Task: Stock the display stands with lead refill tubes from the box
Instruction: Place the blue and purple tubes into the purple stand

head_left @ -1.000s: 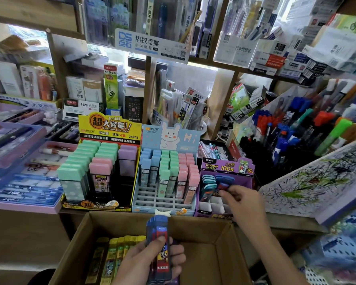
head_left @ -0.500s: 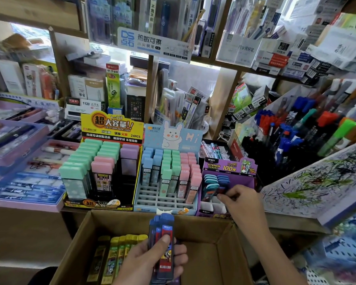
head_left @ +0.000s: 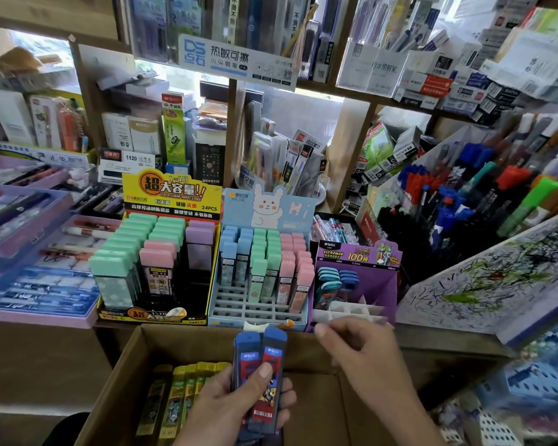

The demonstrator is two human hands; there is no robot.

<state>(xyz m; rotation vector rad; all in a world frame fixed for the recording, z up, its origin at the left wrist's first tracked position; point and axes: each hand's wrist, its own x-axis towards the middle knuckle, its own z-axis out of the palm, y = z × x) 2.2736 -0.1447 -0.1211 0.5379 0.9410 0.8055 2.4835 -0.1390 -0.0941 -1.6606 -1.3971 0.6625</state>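
Note:
My left hand grips a small stack of blue lead refill tubes with red labels, held upright over the open cardboard box. Several yellow tubes lie in the box at the left. My right hand hovers above the box's right side with loosely curled fingers and holds nothing. It is just in front of the purple display stand, which carries a few blue and teal tubes at its back left and has bare white slots in front.
A blue rabbit stand with pastel tubes and a yellow stand with larger pastel cases sit to the left. Marker bins and a scribbled test pad crowd the right. Purple pen trays lie at the left.
My right hand has pulled back from the purple stand's slots toward the box, empty. The left hand still holds the blue tubes, raised slightly.

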